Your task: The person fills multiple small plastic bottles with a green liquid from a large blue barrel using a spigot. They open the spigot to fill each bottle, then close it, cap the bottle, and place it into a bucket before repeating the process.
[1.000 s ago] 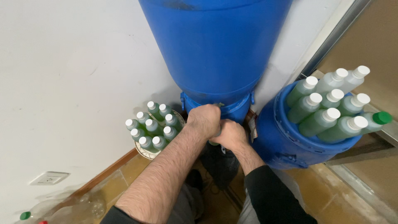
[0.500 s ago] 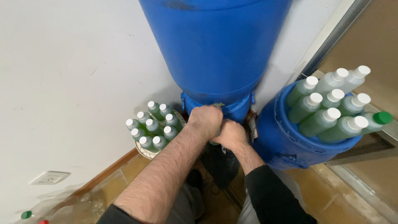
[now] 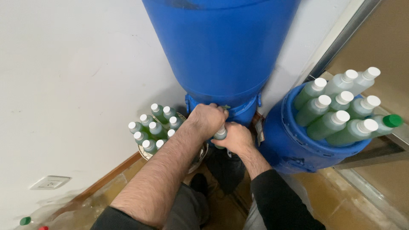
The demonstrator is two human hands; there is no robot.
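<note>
While both grips clench one bottle (image 3: 220, 133) | left hand (image 3: 207, 119) | right hand (image 3: 237, 138) | eight bottles in bucket (image 3: 294, 145)

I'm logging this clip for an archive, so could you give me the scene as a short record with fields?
Setting: corner of a white wall and tan tiled floor
Main object: tall blue plastic drum
Left hand: closed at the drum's base
Right hand: gripping a small green-filled plastic bottle just below the left hand
Left group: white-capped green bottles standing in a round basket
Right group: larger white-capped green bottles in a blue plastic tub, one green-capped bottle among them
</note>
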